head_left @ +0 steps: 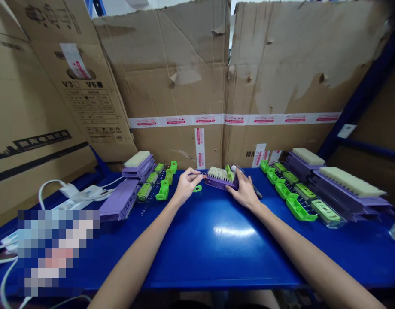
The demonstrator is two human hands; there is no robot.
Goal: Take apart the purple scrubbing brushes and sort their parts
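My right hand (244,191) grips a purple brush (218,180) with pale bristles facing up, at the back middle of the blue table. A small green part (229,172) rests at the brush's right end, beside my fingers. At the brush's left end my left hand (186,186) is closed in a pinch; what its fingertips hold is too small to make out. Just below those fingertips, a flat green piece (197,188) lies on the table. A dark pen-like object (258,192) shows partly behind my right hand.
Left of my hands lie purple brush bodies (120,199), green clips (162,190) and small springs in rows. Matching rows on the right hold green clips (297,208) and bristled brushes (350,180). A white power strip (78,204) with cables sits far left. Cardboard (171,86) walls the back.
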